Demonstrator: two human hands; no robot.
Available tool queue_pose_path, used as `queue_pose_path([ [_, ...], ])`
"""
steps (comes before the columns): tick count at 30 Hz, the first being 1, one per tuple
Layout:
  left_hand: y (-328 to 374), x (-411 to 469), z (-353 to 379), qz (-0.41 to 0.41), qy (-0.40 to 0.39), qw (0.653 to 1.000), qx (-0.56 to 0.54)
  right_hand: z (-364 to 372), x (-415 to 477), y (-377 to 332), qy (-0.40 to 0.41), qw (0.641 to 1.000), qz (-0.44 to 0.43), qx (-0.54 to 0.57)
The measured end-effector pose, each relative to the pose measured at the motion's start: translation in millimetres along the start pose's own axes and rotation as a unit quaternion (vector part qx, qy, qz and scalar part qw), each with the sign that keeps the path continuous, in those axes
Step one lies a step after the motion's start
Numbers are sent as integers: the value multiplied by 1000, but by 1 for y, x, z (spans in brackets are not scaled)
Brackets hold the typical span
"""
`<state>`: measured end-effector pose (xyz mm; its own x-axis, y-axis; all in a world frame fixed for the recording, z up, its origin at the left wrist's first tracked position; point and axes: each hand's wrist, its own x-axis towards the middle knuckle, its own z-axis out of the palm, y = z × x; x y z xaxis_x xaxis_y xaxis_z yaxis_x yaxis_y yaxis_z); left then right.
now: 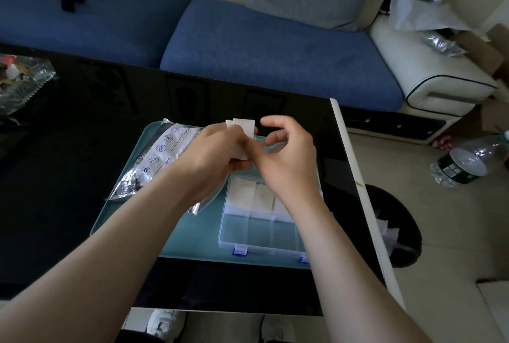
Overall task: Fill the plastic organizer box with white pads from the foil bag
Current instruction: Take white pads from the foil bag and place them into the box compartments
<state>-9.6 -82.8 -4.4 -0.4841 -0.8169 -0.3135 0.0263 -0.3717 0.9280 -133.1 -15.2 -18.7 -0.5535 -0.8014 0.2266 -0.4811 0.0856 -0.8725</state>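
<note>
Holding a stack of white pads [243, 126] above the tray [187, 235], just beyond the plastic organizer box [261, 232].
Our left hand [217, 152] curls its fingers round the thin, soft, upright pads. Our right hand [286, 155], loosely curled, meets their right edge, and we cannot tell whether it grips. The box's empty clear compartments lie nearer us, with the crinkled foil bag [159, 155] to the left.

Soft daylight comes from the right of the glossy black rectangular table top [68, 177], brightening the cream leather sofa arm [429, 72] and pale tiled floor [440, 232] there. The table top is very dark, with faint reflections along its far edge. The crumpled silver foil bag [129, 183] glints. Straight lines bow toward the frame edges.
</note>
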Motion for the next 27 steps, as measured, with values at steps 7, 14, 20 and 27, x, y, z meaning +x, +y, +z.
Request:
queue_pose_path([
  [7, -2, 4, 7, -28, 26, 996, -84, 0, -1, 2, 30, 997, -64, -22],
  [14, -8, 5, 14, -10, 40, 999, -7, -8, 0, 6, -16, 1000, 17, -8],
  [20, -13, 2, 19, 42, 12, 994, 99, -15, -3, 13, -62, 989, -115, -74],
  [27, -24, 5, 24, 79, -27, 962, 259, -27, -1, 26, -82, 995, -47, -33],
])
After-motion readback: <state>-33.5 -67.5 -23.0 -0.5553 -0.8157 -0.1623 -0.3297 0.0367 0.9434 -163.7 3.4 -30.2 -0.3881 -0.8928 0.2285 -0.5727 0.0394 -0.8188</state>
